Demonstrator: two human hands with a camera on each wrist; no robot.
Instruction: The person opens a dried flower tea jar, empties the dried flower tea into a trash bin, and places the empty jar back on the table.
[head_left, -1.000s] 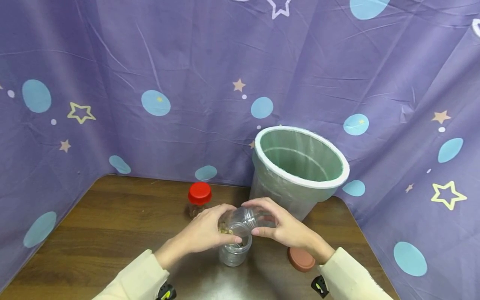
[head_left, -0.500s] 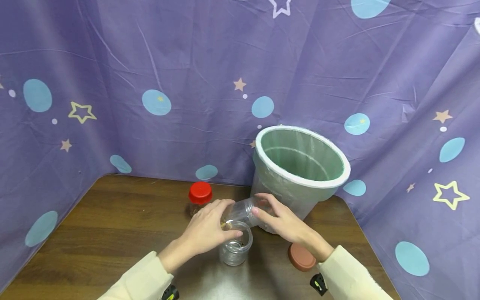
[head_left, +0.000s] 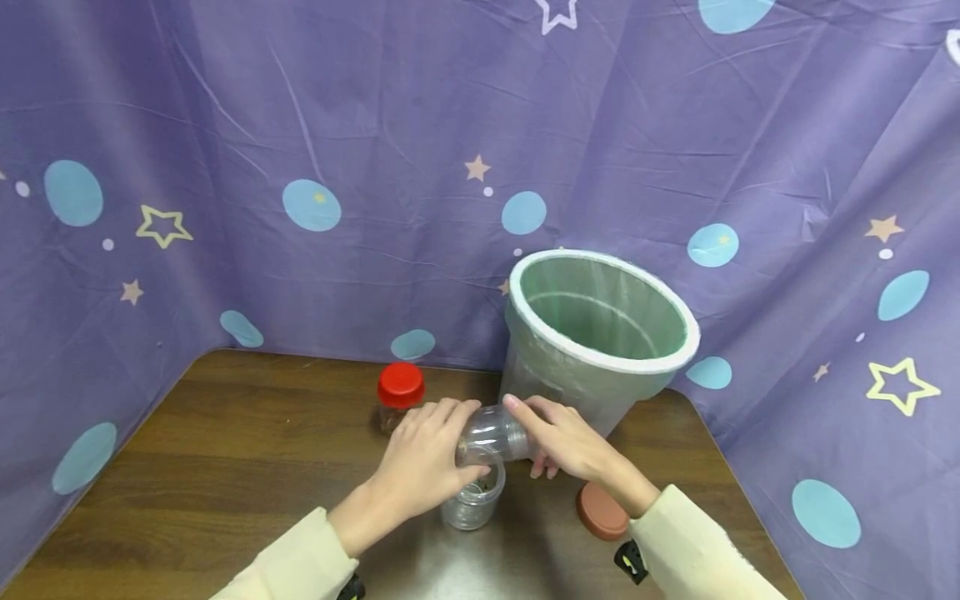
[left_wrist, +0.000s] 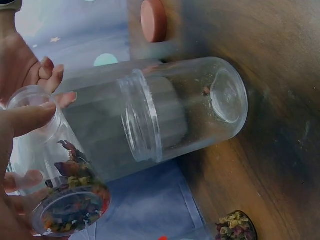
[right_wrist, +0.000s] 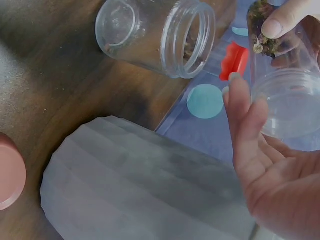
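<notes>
My left hand (head_left: 422, 457) grips a clear plastic jar (head_left: 489, 431) near its base, lying sideways in the air. Dried flower pieces (left_wrist: 75, 182) gather at that base. By the jar's mouth end is my right hand (head_left: 573, 446), thumb over the upper side and fingers loosely extended below; firm contact is unclear. A second clear jar (head_left: 471, 510) stands uncapped on the table just below, with a tiny dark speck inside. A brownish-pink lid (head_left: 602, 511) lies right of it. Behind my left hand, a jar with a red lid (head_left: 401, 385) contains dried flowers.
A tall grey-green bin (head_left: 543, 371) with a white rim stands behind my right hand. Dark wood covers the tabletop (head_left: 225, 442). A purple patterned curtain (head_left: 390, 208) hangs along the back and both sides.
My right hand has loosened around the jar's mouth end, its thumb moving up over the side and its fingers dropping below. My left hand has shifted slightly right with the jar.
</notes>
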